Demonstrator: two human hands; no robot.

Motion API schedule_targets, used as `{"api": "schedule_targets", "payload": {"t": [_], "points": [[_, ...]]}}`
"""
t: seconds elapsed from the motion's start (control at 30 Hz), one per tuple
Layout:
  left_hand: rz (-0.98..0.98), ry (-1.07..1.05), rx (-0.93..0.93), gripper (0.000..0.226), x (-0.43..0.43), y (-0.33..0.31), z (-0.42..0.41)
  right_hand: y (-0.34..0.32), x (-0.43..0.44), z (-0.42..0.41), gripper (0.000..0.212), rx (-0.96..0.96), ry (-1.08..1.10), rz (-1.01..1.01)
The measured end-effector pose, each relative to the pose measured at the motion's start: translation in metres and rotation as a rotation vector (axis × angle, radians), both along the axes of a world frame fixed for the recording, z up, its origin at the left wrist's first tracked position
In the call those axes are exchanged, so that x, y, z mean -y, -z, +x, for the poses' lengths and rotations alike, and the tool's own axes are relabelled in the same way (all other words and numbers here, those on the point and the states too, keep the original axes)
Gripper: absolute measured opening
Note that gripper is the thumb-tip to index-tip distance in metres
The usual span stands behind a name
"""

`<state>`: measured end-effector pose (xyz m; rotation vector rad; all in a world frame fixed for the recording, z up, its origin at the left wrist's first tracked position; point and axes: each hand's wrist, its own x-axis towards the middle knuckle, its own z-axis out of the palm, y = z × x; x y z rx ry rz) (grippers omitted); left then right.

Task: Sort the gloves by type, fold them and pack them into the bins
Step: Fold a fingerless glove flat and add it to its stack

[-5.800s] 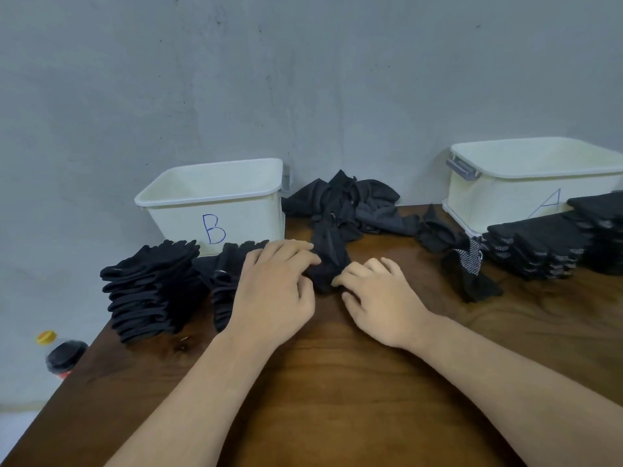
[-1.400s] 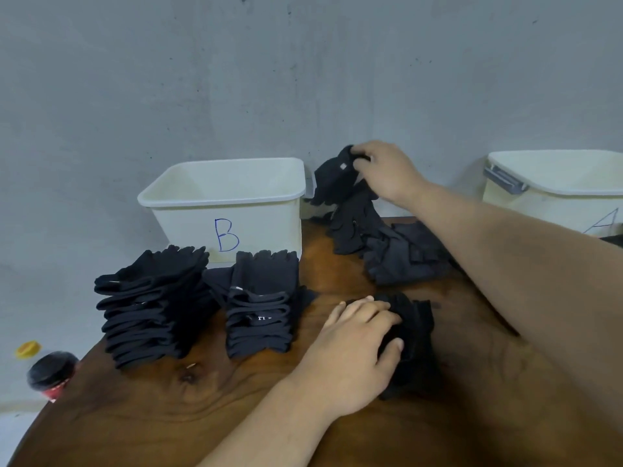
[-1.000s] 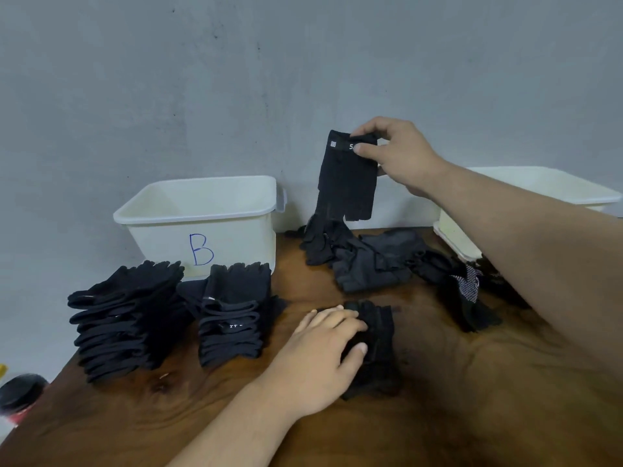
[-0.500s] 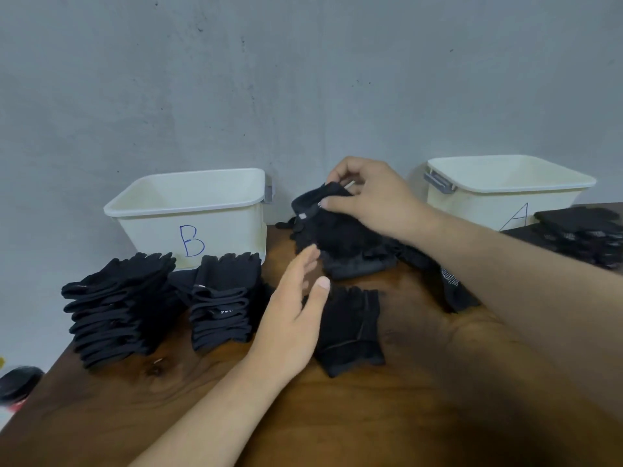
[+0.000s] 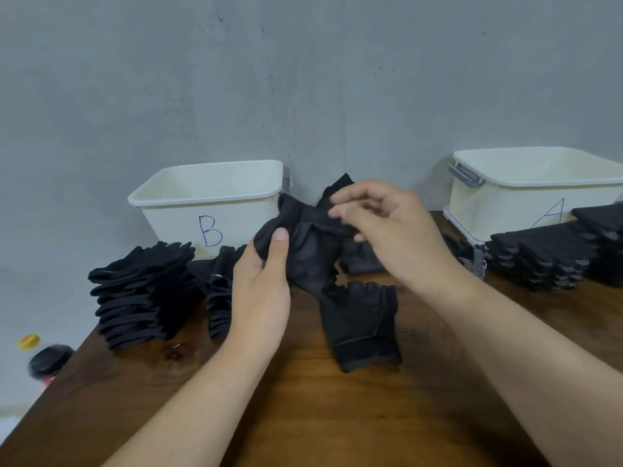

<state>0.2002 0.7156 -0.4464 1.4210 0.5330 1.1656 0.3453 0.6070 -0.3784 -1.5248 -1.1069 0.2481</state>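
Both hands hold one black glove (image 5: pixel 308 251) up over the middle of the wooden table (image 5: pixel 337 416). My left hand (image 5: pixel 261 291) grips its left edge with the thumb on top. My right hand (image 5: pixel 384 227) pinches its upper right edge. A second black glove (image 5: pixel 362 320) lies flat on the table just below. A small loose heap of black gloves (image 5: pixel 362 259) lies behind my right hand, mostly hidden. White bin B (image 5: pixel 215 203) stands at the back left, white bin A (image 5: pixel 526 188) at the back right. Both look empty from here.
Two stacks of folded black gloves (image 5: pixel 145 291) stand in front of bin B. Stacks of dotted black gloves (image 5: pixel 553 254) sit in front of bin A. A dark bottle (image 5: pixel 49 362) and a yellow cap (image 5: pixel 28 342) lie off the table's left edge.
My right hand brought the lifted glove down from the heap toward the table's middle. My left hand left the flat glove and took hold of the lifted glove's left edge.
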Motion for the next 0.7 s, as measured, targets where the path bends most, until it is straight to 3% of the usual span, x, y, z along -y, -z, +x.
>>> {"api": "schedule_targets", "payload": {"t": [0.07,0.2,0.37,0.7], "points": [[0.016,0.044,-0.015,0.032,0.003,-0.002,-0.001,0.004,0.0,0.007,0.018,0.026,0.066,-0.016],[0.066,0.089,-0.097,0.025,0.009,-0.001,-0.002,0.013,-0.001,0.008,0.046,0.02,-0.08,-0.174],[0.085,0.097,-0.14,0.024,0.011,-0.005,-0.003,0.024,-0.002,-0.004,0.023,0.112,-0.139,-0.147],[-0.008,0.117,-0.037,0.023,0.008,-0.012,-0.004,0.024,-0.005,0.009,0.031,-0.03,-0.154,-0.048]]}}
